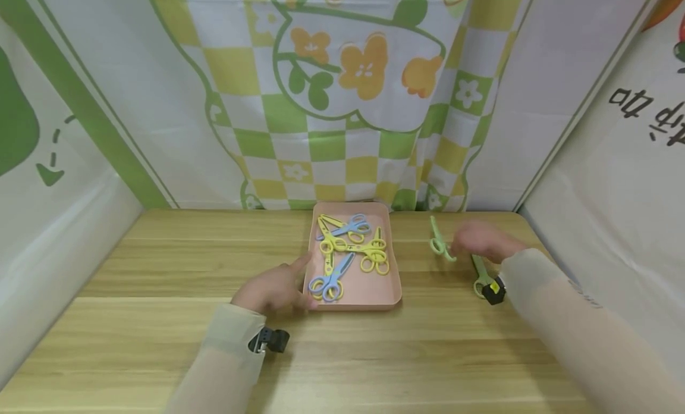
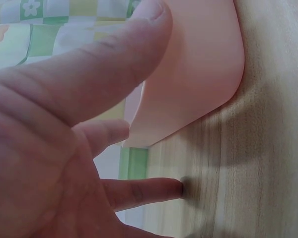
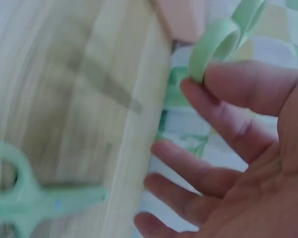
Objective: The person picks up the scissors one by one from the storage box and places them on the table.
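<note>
My right hand (image 1: 481,238) pinches a pair of light green scissors (image 1: 437,245) by a handle ring, between thumb and index finger. In the right wrist view the ring (image 3: 201,54) shows at the fingertips, and the other fingers are spread. Below that hand, a second pair of green scissors (image 1: 480,271) lies on the table, partly covered by the wrist and its camera. My left hand (image 1: 273,288) touches the left side and near corner of a pink tray (image 1: 369,290), its fingers spread. Several yellow scissors (image 1: 374,247) and blue scissors (image 1: 333,278) lie overlapping in the tray.
A wooden table (image 1: 160,319) carries the tray and the loose green scissors. Behind its far edge hangs a checkered curtain (image 1: 332,146). White printed cloth walls (image 1: 605,182) stand at both sides.
</note>
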Demonstrator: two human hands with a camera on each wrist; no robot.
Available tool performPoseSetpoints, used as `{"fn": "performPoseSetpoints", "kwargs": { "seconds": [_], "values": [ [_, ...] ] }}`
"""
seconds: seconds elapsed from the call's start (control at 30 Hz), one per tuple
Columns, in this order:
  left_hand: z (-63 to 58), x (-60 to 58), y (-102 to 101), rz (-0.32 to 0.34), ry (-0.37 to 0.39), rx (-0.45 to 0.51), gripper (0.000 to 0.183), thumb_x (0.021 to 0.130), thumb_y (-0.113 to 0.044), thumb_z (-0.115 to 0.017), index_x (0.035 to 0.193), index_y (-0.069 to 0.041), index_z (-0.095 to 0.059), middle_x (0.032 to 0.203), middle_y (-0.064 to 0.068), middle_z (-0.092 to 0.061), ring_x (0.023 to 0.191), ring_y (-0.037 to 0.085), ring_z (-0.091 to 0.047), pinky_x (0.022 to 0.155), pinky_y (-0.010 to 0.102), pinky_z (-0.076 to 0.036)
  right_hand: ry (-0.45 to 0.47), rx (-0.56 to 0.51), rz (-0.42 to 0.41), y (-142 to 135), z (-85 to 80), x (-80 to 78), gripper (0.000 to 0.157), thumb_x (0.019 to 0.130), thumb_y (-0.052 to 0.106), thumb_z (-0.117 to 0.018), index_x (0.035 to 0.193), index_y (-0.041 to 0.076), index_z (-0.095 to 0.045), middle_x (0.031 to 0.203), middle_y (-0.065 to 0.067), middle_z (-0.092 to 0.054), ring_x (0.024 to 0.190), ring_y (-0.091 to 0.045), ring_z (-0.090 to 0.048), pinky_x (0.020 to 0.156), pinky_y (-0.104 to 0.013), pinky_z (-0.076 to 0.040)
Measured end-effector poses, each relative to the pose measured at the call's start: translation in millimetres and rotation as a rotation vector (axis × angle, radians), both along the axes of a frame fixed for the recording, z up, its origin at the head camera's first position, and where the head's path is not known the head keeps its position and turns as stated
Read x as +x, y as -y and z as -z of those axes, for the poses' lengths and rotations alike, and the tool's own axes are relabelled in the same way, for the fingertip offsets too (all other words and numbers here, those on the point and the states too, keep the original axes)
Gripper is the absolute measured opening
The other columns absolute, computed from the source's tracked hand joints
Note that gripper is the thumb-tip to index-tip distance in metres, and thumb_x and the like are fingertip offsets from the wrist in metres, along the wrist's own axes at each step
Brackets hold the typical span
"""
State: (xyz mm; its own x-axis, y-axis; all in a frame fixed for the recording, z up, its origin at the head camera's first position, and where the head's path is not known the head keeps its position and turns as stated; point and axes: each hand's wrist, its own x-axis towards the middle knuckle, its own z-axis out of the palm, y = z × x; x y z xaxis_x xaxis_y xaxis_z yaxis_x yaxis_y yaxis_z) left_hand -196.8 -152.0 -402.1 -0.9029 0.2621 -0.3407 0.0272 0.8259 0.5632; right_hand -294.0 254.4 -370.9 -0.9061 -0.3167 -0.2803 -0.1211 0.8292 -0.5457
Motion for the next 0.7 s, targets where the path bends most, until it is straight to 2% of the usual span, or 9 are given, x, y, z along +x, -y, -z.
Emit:
{"fn": "performPoseSetpoints", "kwargs": {
  "seconds": [0.1,0.2,0.27,0.37,0.43,0.5,0.6,0.7],
  "values": [
    [-0.2,-0.3,0,0.001,0.0,-0.001,0.111,0.068,-0.042,-0.08,0.152,-0.022,-0.01,0.14,0.027,-0.036,0.131,0.043,-0.025,0.101,0.06,-0.023,-0.084,0.123,0.003,-6,4.4,3.2,0.021,0.063,0.007,-0.063,0.052,0.012,-0.047,0.056,0.0,-0.044,0.051,-0.017,-0.042,0.049,-0.033,-0.044],
    [-0.5,-0.3,0,0.003,0.004,-0.005,0.11,0.069,-0.043,-0.079,0.152,-0.022,-0.01,0.141,0.027,-0.034,0.132,0.043,-0.023,0.101,0.061,-0.021,-0.12,0.228,0.005,-5,11.1,7.5,0.023,0.055,0.003,-0.054,0.047,0.018,-0.038,0.048,0.005,-0.033,0.042,-0.011,-0.029,0.038,-0.026,-0.031],
    [-2.3,0.5,0,0.002,0.006,-0.013,0.109,0.07,-0.042,-0.079,0.152,-0.022,-0.01,0.141,0.028,-0.033,0.132,0.043,-0.022,0.101,0.061,-0.021,-0.119,0.291,0.007,-2,13.1,10.9,0.019,0.054,0.004,-0.053,0.048,0.018,-0.041,0.048,0.004,-0.036,0.044,-0.013,-0.034,0.042,-0.032,-0.035],
    [-3.2,0.6,-1,0.003,0.01,-0.018,0.108,0.07,-0.042,-0.079,0.152,-0.022,-0.01,0.142,0.028,-0.032,0.132,0.043,-0.022,0.101,0.062,-0.021,-0.108,0.395,-0.02,3,15.0,14.3,0.013,0.057,0.008,-0.059,0.053,0.015,-0.049,0.055,0.0,-0.048,0.052,-0.018,-0.044,0.056,-0.048,-0.04],
    [-3.2,0.5,-1,0.0,0.015,-0.016,0.109,0.07,-0.041,-0.079,0.152,-0.022,-0.01,0.142,0.029,-0.031,0.132,0.043,-0.022,0.101,0.061,-0.021,-0.092,0.453,-0.044,7,14.9,16.5,0.01,0.061,0.011,-0.062,0.057,0.014,-0.053,0.062,-0.002,-0.054,0.06,-0.022,-0.049,0.069,-0.06,-0.038],
    [-1.5,-0.4,-1,-0.001,0.021,-0.007,0.11,0.069,-0.043,-0.079,0.152,-0.022,-0.009,0.142,0.029,-0.03,0.133,0.043,-0.021,0.101,0.061,-0.021,-0.092,0.49,-0.076,9,15.0,18.1,0.011,0.064,0.012,-0.062,0.058,0.013,-0.054,0.065,-0.003,-0.056,0.064,-0.022,-0.05,0.076,-0.067,-0.035],
    [-0.7,-0.6,-1,-0.006,0.028,-0.002,0.111,0.068,-0.042,-0.08,0.152,-0.023,-0.009,0.143,0.031,-0.028,0.132,0.044,-0.021,0.101,0.062,-0.021,-0.108,0.521,-0.11,12,13.3,20.7,0.012,0.07,0.011,-0.058,0.059,0.012,-0.053,0.069,-0.003,-0.056,0.067,-0.023,-0.051,0.08,-0.07,-0.032],
    [-0.1,-1.0,-1,-0.013,0.03,-0.006,0.11,0.068,-0.042,-0.08,0.152,-0.023,-0.01,0.143,0.032,-0.026,0.132,0.045,-0.022,0.1,0.062,-0.022,-0.168,0.539,-0.187,14,13.0,21.4,0.012,0.074,0.011,-0.056,0.061,0.012,-0.055,0.069,-0.003,-0.056,0.066,-0.022,-0.051,0.073,-0.062,-0.04]
  ]
}}
